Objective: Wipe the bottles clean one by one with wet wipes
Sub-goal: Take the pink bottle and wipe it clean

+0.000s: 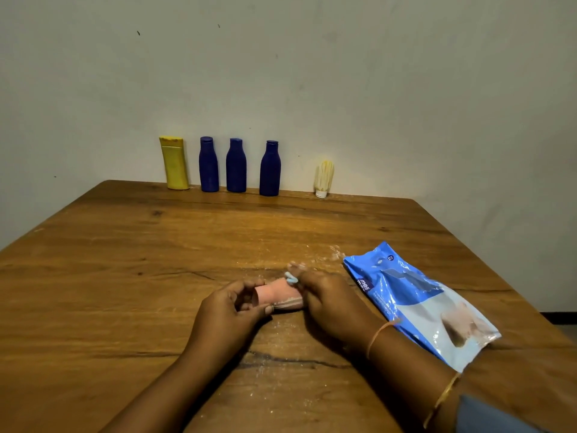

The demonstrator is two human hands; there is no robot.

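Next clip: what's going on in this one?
A person is working on a pink bottle lying on its side on the wooden table. The left hand grips its base end. The right hand covers the cap end, its hold blurred, with something whitish, possibly a wipe, against the bottle. A blue wipes pack lies to the right. A yellow bottle, three blue bottles and a small pale tube stand along the wall.

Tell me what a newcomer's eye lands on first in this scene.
The left hand and right hand hold a pink plastic bottle lying sideways at the middle of the brown wooden table. A glossy blue wet-wipe pack lies just right of them. Against the far wall stand a yellow plastic bottle and three dark blue plastic bottles in a row.
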